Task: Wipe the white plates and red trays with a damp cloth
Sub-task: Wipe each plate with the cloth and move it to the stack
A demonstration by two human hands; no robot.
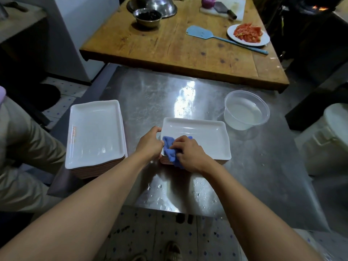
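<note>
Fingers curled round a blue cloth [170,150] on a white rectangular plate [205,140].
The cloth is gripped by the right hand [190,153] and pressed to the plate's near left corner, while that plate's left rim is held by the left hand [150,143]. The plate tops a stack (reddish edges beneath) on a steel table [263,166]; a second stack [95,136] sits left, a clear water tub [246,110] beyond.
</note>
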